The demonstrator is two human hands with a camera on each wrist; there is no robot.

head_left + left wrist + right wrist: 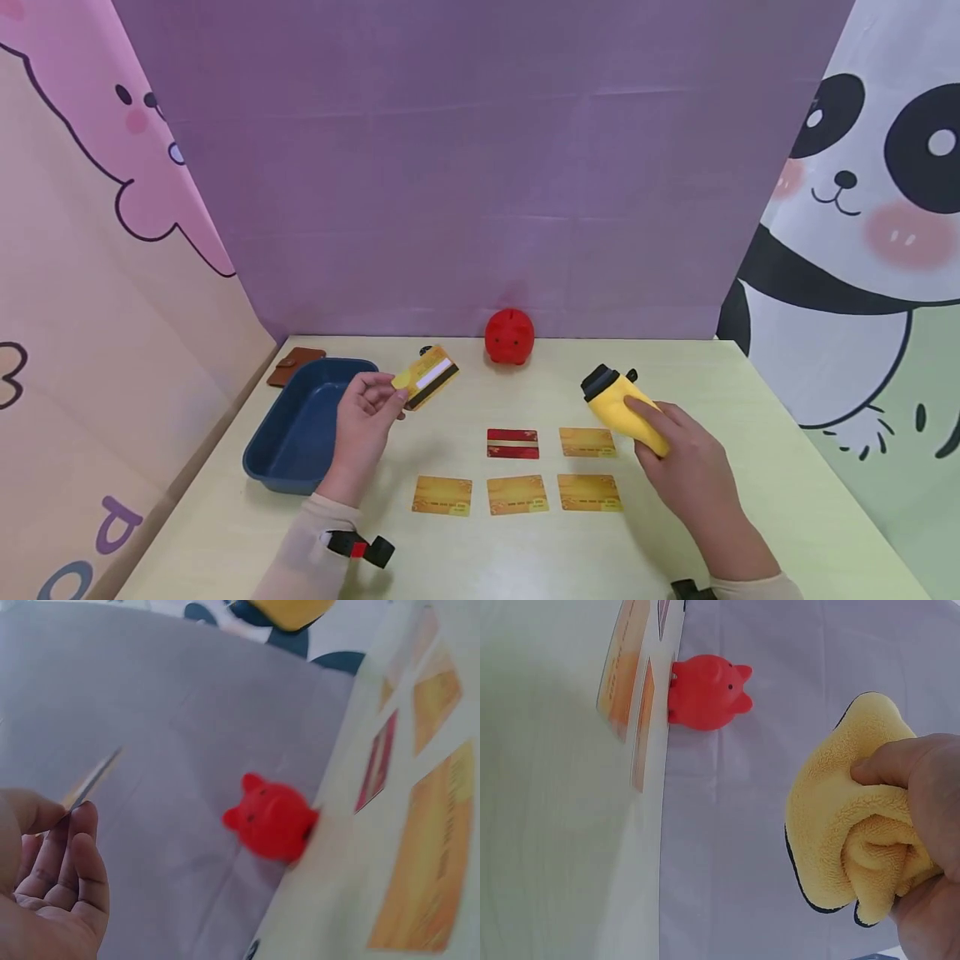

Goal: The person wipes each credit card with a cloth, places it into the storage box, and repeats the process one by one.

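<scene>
My left hand (pixel 367 417) pinches a gold bank card (pixel 427 377) between thumb and fingers, raised over the table. The card's back, with a black stripe and a white strip, shows in the head view; the left wrist view has it almost edge-on. On the other side, my right hand (pixel 693 471) grips a bunched yellow towel (pixel 626 408) with dark edging, also held up. The towel's folds (pixel 877 847) face the right wrist camera. Between the hands lie a red card (pixel 512 443) and several gold cards (pixel 517 495), set out in two rows.
A red piggy bank (pixel 509 337) stands at the table's back edge. To the left is a blue basin (pixel 258 450), with a brown wallet (pixel 296 365) behind it. Partly hidden behind the raised card is a small dark object (pixel 425 350). A purple backdrop (pixel 480 167) rises behind the table.
</scene>
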